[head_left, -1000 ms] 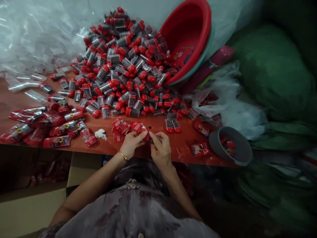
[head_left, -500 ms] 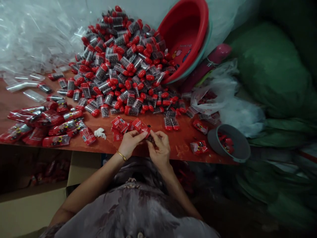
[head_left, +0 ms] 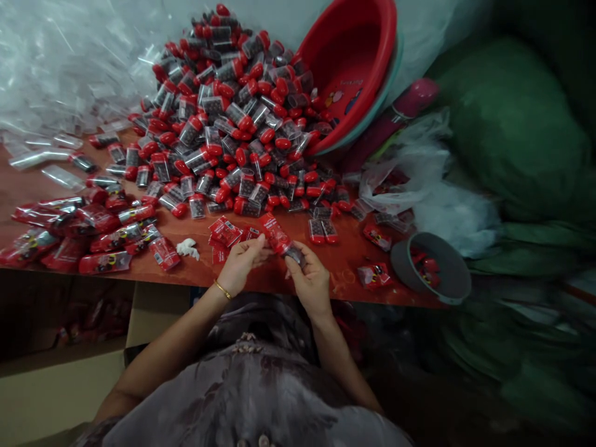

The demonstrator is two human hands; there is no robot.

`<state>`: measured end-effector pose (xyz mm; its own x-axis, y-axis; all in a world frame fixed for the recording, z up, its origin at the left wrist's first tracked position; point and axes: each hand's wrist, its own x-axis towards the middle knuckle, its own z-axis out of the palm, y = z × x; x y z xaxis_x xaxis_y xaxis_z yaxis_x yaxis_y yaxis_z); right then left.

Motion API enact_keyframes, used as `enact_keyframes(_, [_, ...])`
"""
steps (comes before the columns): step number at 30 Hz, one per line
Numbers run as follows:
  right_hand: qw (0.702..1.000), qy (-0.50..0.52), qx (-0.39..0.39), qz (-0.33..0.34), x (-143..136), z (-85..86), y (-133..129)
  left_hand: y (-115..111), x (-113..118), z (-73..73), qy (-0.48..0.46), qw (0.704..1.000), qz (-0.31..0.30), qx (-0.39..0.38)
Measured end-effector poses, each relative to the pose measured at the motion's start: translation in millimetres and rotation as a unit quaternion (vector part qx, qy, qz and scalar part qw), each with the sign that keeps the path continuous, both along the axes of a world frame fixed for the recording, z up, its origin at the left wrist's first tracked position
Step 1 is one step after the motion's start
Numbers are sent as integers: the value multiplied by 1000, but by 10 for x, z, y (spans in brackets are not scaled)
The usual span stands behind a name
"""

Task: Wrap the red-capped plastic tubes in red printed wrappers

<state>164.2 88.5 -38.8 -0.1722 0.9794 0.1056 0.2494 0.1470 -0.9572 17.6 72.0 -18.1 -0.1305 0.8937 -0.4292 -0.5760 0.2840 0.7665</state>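
Above the front part of the table, my right hand grips the lower end of a red printed packet. A dark-filled part shows at that lower end, between my fingers. My left hand, with a gold bracelet at its wrist, is just left of the packet. Its fingers are stretched out and apart, and I see nothing in them. Several flat red printed packets lie behind my left hand. Two clear tubes with red caps rest side by side behind my right hand.
A big heap of red-capped tubes covers the table's back, against a tilted red basin. Filled red packets and a crumpled white scrap lie left. Right stands a grey bowl with red pieces. A cardboard box is below the edge.
My left hand has let go of the red packet and drawn slightly left. The packet has turned more upright in my right hand, which has moved a little right.
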Motion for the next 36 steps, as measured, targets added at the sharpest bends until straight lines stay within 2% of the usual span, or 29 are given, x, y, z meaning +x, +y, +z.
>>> enact_keyframes(3, [999, 26, -31, -5, -12, 15, -6, 18, -9, 6, 42, 999, 11, 13])
enact_keyframes(8, [1000, 6, -11, 7, -18, 28, -24, 68, -6, -22, 109, 993, -8, 44])
enact_keyframes(13, [999, -19, 19, 20, 16, -3, -34, 115, -33, -39, 98, 995, 12, 22])
enact_keyframes(16, [997, -56, 50, -22, 62, -89, 50, 126, -61, -9, 90, 995, 36, 11])
enact_keyframes(19, [977, -173, 100, -73, 130, -224, 210, 104, -88, -5, 130, 990, 36, 47])
enact_keyframes(21, [953, -265, 126, -73, 176, -285, 302, 71, -107, -25, 169, 983, 3, 76])
enact_keyframes(23, [935, -309, 157, -72, 212, -275, 339, 29, -131, -43, 228, 967, -58, 98])
enact_keyframes(25, [942, -274, 187, -46, 235, -183, 313, -9, -160, -42, 300, 934, -151, 124])
enact_keyframes(28, [968, -153, 172, 100, 244, 35, 208, -51, -198, -1, 371, 860, -301, 177])
enact_keyframes(30, [967, -114, 139, 179, 232, 144, 134, -75, -203, 22, 402, 827, -339, 198])
enact_keyframes(31, [969, -108, 123, 186, 220, 167, 100, -88, -197, 24, 415, 825, -329, 196])
enact_keyframes(33, [984, -92, 88, 128, 181, 147, 31, -123, -161, -2, 407, 857, -263, 174])
enact_keyframes(36, [998, -49, 38, -27, 87, 3, -89, -191, -52, -97, 271, 941, -153, 135])
